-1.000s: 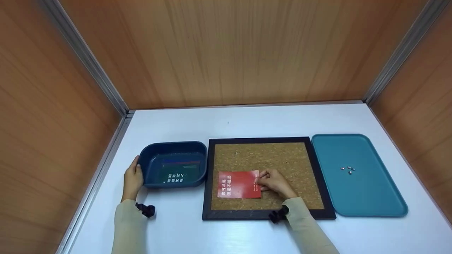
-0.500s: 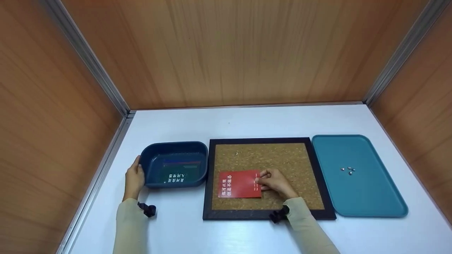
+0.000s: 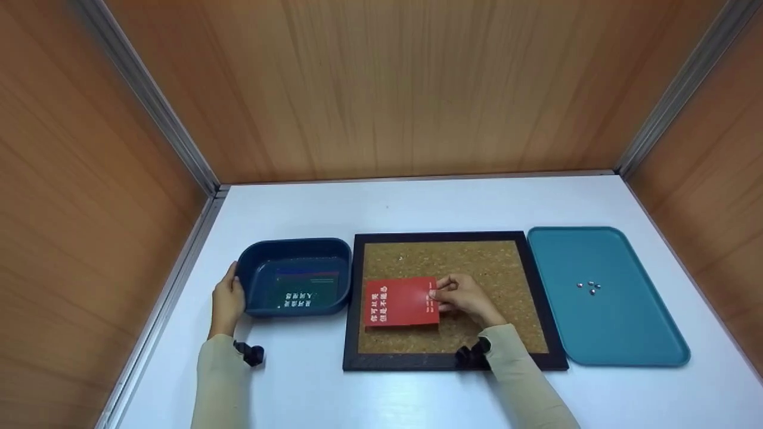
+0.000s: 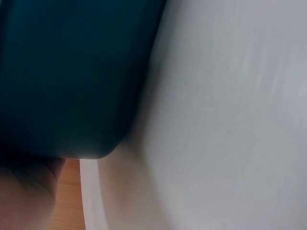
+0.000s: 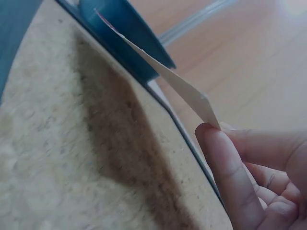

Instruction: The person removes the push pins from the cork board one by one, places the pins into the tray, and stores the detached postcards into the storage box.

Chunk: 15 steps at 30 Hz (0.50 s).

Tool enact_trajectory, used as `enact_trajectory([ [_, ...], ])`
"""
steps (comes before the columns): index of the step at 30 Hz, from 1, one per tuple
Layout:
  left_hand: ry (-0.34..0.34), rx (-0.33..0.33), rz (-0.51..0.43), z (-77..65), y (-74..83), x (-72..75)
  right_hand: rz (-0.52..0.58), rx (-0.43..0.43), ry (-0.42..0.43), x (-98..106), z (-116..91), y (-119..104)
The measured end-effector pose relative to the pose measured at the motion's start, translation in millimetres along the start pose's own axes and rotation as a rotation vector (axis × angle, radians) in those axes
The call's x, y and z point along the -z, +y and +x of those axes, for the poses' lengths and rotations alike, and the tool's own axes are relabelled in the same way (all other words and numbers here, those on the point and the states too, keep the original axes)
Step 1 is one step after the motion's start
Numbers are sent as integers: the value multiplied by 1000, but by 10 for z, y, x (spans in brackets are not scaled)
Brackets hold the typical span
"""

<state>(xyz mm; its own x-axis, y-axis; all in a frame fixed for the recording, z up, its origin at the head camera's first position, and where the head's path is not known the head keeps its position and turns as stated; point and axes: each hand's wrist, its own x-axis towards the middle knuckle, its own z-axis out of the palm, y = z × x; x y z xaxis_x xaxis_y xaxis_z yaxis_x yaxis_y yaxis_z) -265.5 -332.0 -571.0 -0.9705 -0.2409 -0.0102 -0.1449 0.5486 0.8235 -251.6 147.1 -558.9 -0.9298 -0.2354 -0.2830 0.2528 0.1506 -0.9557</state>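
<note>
My right hand [image 3: 471, 299] pinches the right end of a red card [image 3: 402, 302] with white writing between thumb and fingers. The card is raised over the cork board [image 3: 495, 262]; its shadow falls on the cork in the right wrist view, where its pale back [image 5: 184, 91] faces the camera. At the left, my left hand [image 3: 228, 302] rests against the outer left end of a dark blue basin [image 3: 298, 311], fingers along the wall. A dark green card [image 3: 307, 289] with white writing lies in the basin. In the left wrist view the basin's wall [image 4: 72, 86] hides most of that hand.
Right of the board lies a teal tray [image 3: 620, 333] with several small metallic pieces [image 3: 592, 291] on it. The board has a black frame [image 3: 405, 361] and stands between basin and tray. Wood-look panels [image 3: 381, 89] enclose the white table [image 3: 298, 387] at the back and sides.
My right hand has lifted the red card off the cork and moved it slightly away from me and left. My left hand stays at the basin.
</note>
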Motion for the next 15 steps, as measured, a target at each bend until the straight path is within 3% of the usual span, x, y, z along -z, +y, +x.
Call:
enact_trajectory([
  [15,-9,13,4,19,4,-8,-25,39,-22,-110,118,-237],
])
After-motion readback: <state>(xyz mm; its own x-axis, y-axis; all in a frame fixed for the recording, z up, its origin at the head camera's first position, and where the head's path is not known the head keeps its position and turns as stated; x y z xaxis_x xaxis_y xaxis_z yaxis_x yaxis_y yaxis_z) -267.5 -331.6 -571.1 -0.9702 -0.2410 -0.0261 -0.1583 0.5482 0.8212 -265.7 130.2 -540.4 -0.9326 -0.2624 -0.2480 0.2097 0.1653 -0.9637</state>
